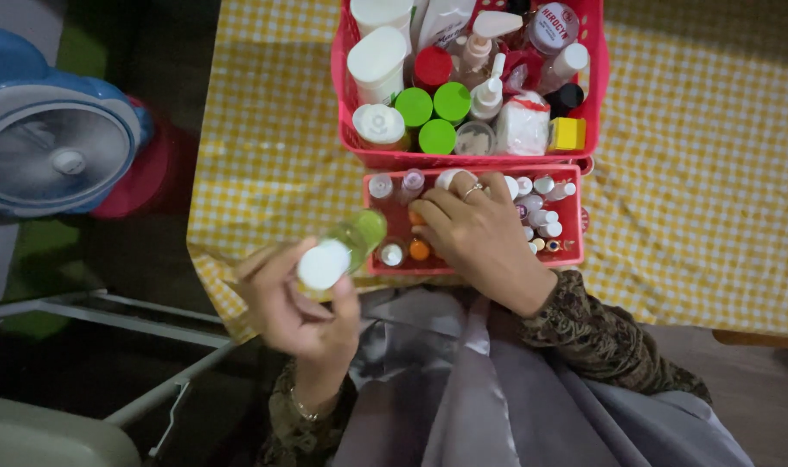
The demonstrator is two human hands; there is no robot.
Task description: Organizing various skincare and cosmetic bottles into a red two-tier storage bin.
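Holding: left hand grips one green bottle, white cap toward camera
Reaching: right hand, fingers curled into small red basket among little vials
Counts: two red baskets; three green caps in large basket
Nearby: blue fan, yellow checked cloth

Dim, slightly soft picture; left edge sinks into shadow, perhaps underexposed.

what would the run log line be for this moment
left hand: holds green bottle with white cap | right hand: reaching into small red tray of little bottles | behind: big red basket
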